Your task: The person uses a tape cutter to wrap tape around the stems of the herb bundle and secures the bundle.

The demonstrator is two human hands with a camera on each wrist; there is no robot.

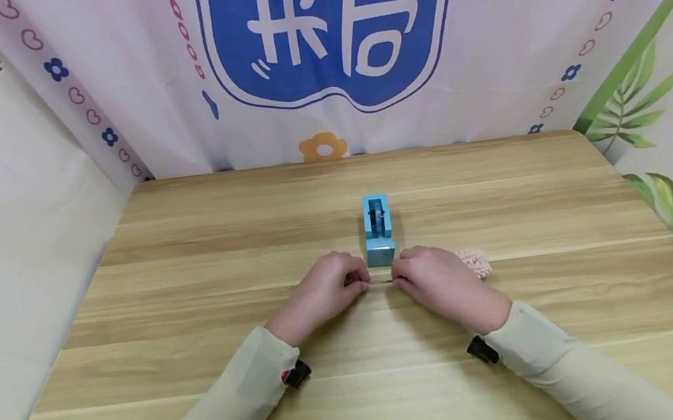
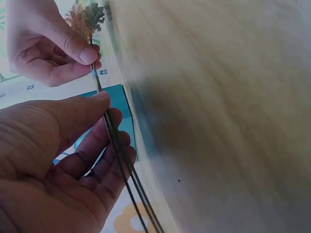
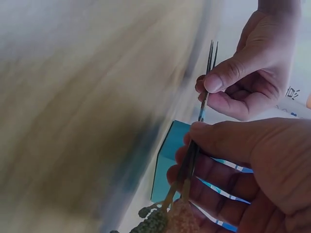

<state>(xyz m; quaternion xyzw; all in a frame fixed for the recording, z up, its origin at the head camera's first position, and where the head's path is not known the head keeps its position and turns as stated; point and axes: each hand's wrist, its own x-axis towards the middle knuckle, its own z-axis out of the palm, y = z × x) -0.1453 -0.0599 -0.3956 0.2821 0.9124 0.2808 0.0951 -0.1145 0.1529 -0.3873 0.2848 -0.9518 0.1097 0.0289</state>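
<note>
A small bunch of artificial flowers is pinched in both hands, its thin dark stems [image 2: 124,160] running across from one hand to the other. My left hand [image 1: 335,282] pinches the stems between thumb and fingertips, the bare ends sticking out past it in the left wrist view. Closer to the blossoms, my right hand [image 1: 438,283] grips the same stems with thumb and fingers. Pink and dark green flower heads [image 3: 167,221] show beyond it. Between the hands, a pale blue band [image 3: 202,114] shows on the stems. Just behind the fingertips stands a blue tape dispenser [image 1: 380,254].
The wooden table [image 1: 216,219] extends around the hands on all sides. Behind it hangs a printed white curtain [image 1: 174,139] with a blue panel. A leaf-patterned cloth [image 1: 672,144] borders the right side, and a plain white one [image 1: 11,210] the left.
</note>
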